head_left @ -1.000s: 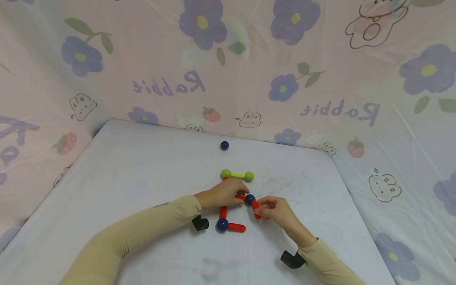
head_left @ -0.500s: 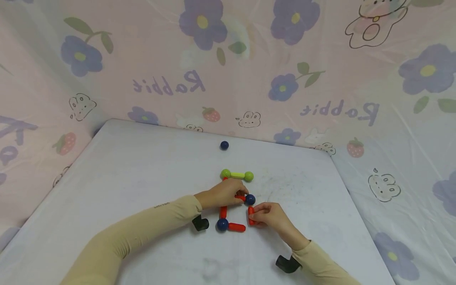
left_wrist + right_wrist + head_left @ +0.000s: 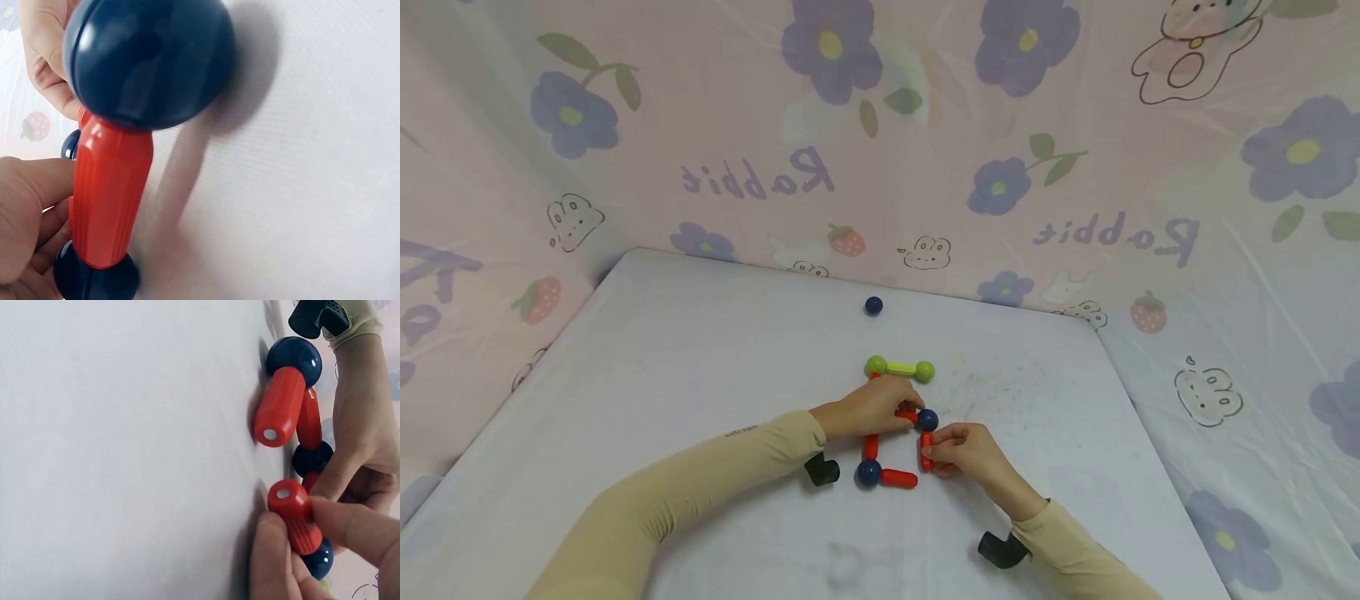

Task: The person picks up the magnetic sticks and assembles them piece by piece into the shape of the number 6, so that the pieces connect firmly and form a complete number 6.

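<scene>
My left hand [image 3: 880, 408] pinches a red magnetic stick [image 3: 907, 416] whose right end carries a dark blue ball [image 3: 928, 420]. My right hand [image 3: 973, 458] pinches another red stick [image 3: 296, 519] between thumb and fingers. Its far end meets the blue ball [image 3: 319, 560], and its near end shows a silvery tip. Partly under the left hand runs a red stick [image 3: 107, 194] between two blue balls. The nearer of these balls [image 3: 869, 472] also bears a red stick [image 3: 898, 478] pointing right, with a loose end. My left hand covers the middle joint in the head view.
Behind the left hand, a lime green stick [image 3: 901, 369] joins two green balls and adjoins the red piece. A single blue ball [image 3: 874, 306] lies farther back on the white table [image 3: 737, 333]. Patterned cloth [image 3: 880, 200] hangs around the table's back and sides.
My right hand has shifted left and slightly toward me, turning its red stick from slanted to nearly straight. The stick parted from the blue ball, then came back up to it. My left hand stays put.
</scene>
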A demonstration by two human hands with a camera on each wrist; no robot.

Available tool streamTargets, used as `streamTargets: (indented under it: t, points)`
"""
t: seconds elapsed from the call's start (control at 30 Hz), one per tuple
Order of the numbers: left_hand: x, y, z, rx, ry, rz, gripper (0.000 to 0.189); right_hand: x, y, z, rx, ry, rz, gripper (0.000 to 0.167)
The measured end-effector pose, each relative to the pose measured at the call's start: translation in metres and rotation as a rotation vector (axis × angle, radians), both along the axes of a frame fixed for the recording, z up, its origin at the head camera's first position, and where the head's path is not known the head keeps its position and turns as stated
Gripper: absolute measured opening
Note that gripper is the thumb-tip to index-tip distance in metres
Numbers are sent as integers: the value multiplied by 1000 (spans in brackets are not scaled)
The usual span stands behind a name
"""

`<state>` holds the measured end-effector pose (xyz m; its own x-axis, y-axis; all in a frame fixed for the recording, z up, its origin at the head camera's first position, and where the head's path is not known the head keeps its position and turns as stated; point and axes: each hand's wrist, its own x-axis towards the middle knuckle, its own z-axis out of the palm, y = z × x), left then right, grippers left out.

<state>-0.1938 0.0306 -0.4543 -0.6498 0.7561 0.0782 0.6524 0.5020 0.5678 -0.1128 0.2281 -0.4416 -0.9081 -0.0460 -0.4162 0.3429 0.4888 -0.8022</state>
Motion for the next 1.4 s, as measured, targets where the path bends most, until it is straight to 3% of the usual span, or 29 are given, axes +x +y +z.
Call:
streamTargets:
  t: [0.47, 0.77, 0.93, 1.1, 1.4]
  points:
    - [-2, -1, 0, 21, -16, -4, 30, -2, -2, -1, 43, 44, 16, 28]
    - [4, -4, 4, 46, -43, 30, 34, -2, -3, -2, 47, 51, 14, 30]
    - [17, -13, 11, 93, -74, 85, 32, -2, -3, -3, 56, 44, 13, 30]
    - [38, -24, 17, 145, -99, 125, 29, -2, -2, -5, 53, 46, 13, 29]
    - [77, -36, 4, 150, -96, 211, 30, -3, -1, -7, 65, 49, 20, 29]
